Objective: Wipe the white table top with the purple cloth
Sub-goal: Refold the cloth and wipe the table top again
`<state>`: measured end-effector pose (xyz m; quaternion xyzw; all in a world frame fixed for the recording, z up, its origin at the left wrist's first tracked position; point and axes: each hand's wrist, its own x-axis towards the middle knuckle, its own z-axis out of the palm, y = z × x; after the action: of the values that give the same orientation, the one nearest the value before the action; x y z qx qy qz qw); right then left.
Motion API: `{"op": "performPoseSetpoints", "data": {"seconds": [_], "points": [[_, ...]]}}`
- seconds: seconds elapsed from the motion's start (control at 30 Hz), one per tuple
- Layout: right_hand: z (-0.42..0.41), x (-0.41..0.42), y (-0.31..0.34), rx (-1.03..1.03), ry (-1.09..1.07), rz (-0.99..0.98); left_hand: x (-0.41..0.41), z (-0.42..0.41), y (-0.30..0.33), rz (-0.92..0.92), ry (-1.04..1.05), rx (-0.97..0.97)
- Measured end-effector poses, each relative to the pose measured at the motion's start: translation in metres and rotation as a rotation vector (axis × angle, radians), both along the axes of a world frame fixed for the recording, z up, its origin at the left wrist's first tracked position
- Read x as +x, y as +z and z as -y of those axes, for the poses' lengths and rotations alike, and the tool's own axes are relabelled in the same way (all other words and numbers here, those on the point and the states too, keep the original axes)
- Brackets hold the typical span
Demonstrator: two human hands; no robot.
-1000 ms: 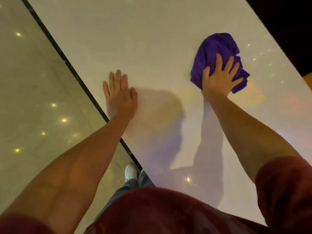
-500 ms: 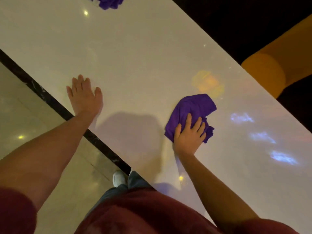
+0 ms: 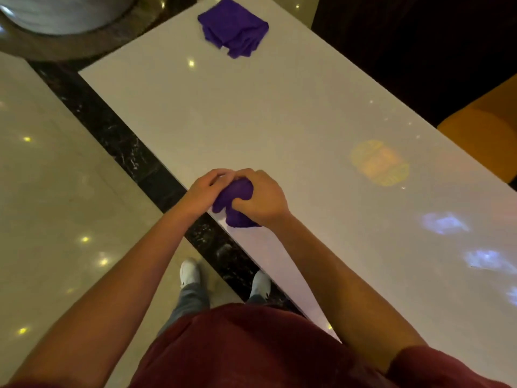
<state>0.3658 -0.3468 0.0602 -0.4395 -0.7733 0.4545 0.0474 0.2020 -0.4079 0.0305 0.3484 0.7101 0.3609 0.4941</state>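
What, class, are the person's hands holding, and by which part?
Both hands hold the bunched purple cloth at the table's near edge: the left hand grips its left side, the right hand its right side and top.

Glossy beige floor (image 3: 50, 191) with black marble strip (image 3: 117, 135), orange seat (image 3: 486, 135)

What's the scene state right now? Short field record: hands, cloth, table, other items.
left hand: grips purple cloth
right hand: grips purple cloth
purple cloth: bunched between both hands, at near table edge
white table top: glossy, coloured light patches at right
folded purple cloths: stacked at far end
orange seat: beyond table's far side
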Motion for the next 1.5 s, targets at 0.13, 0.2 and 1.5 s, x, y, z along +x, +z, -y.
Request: {"op": "performPoseSetpoints", "data": {"seconds": [0.13, 0.2, 1.5], "points": [[-0.007, -0.018, 0.034, 0.146, -0.019, -0.115, -0.041, 0.006, 0.029, 0.219, 0.003, 0.042], [-0.004, -0.037, 0.043, 0.237, -0.047, -0.123, -0.061, 0.005, 0.04, 0.278, -0.034, 0.064], [-0.129, -0.132, 0.008, -0.74, -0.999, -0.819, -0.124, -0.254, 0.091, 0.522, 0.098, 0.073]]}}
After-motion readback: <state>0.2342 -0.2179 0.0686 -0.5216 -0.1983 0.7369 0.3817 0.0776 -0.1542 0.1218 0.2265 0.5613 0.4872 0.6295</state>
